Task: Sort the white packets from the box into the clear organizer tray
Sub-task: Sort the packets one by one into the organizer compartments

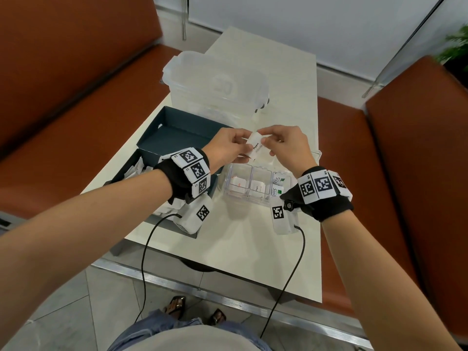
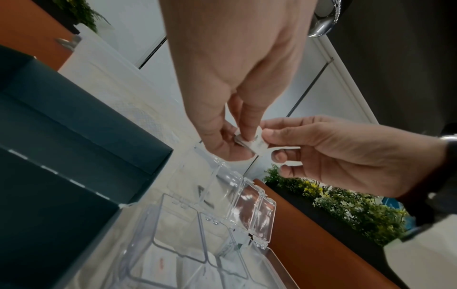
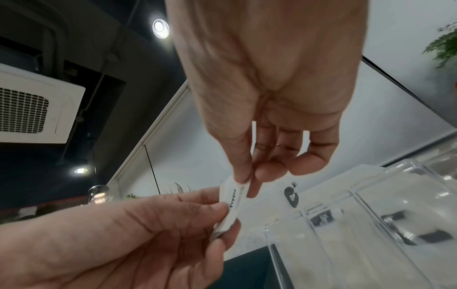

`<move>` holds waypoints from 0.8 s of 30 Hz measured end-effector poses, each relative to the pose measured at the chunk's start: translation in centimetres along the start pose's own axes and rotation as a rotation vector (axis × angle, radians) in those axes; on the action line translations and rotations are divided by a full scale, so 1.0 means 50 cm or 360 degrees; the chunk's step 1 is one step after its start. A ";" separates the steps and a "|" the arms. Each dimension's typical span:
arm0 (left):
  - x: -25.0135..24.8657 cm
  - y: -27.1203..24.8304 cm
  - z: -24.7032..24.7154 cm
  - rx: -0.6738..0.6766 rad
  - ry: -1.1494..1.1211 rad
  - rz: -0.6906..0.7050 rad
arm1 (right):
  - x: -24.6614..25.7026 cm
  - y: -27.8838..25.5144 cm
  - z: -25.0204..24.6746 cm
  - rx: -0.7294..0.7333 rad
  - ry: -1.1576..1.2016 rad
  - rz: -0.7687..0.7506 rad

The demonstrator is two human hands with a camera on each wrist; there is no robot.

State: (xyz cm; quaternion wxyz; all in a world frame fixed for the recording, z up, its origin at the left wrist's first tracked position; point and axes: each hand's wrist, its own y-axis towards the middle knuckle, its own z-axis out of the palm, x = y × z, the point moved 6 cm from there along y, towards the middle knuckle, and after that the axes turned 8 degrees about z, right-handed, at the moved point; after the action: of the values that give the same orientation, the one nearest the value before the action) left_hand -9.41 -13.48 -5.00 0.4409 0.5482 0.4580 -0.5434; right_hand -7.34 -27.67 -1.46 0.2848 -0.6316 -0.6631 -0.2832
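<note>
Both hands hold one white packet [image 1: 255, 147] printed "Pepper" in the air just beyond the clear organizer tray [image 1: 228, 178]. My left hand [image 1: 243, 146] pinches its left side and my right hand [image 1: 266, 139] pinches its upper right end. The left wrist view shows the same packet [image 2: 258, 141] between left hand [image 2: 238, 139] and right hand [image 2: 270, 141], above the tray [image 2: 205, 221] with its lids up. In the right wrist view the right hand [image 3: 245, 185] pinches the packet [image 3: 233, 202] opposite the left hand [image 3: 222, 217]. The dark box [image 1: 162, 117] at left holds more white packets [image 1: 136, 171].
The tray's three compartments hold packets, the right one green-marked Stevia packets [image 1: 278, 184]. A large clear lidded container [image 1: 215, 79] stands behind the box. Orange benches [image 1: 76, 97] flank the white table [image 1: 240, 244]. Black cables hang from both wrists over the table's near edge.
</note>
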 end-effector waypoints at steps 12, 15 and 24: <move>0.052 0.002 -0.031 -0.0073 0.0294 -0.0174 | -0.144 0.019 0.054 0.0047 -0.0399 0.0382; 0.055 0.000 -0.037 -0.0090 0.0278 -0.0198 | -0.165 0.013 0.091 0.0109 -0.0618 0.0455; 0.043 0.004 -0.034 -0.0090 0.0285 -0.0185 | -0.190 0.005 0.157 0.0308 -0.1471 0.0297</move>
State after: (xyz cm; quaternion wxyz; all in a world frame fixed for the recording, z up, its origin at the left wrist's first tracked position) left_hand -8.92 -11.82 -7.10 0.3814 0.5544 0.5417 -0.5037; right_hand -6.85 -28.31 -13.77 0.0419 -0.7187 -0.6841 0.1170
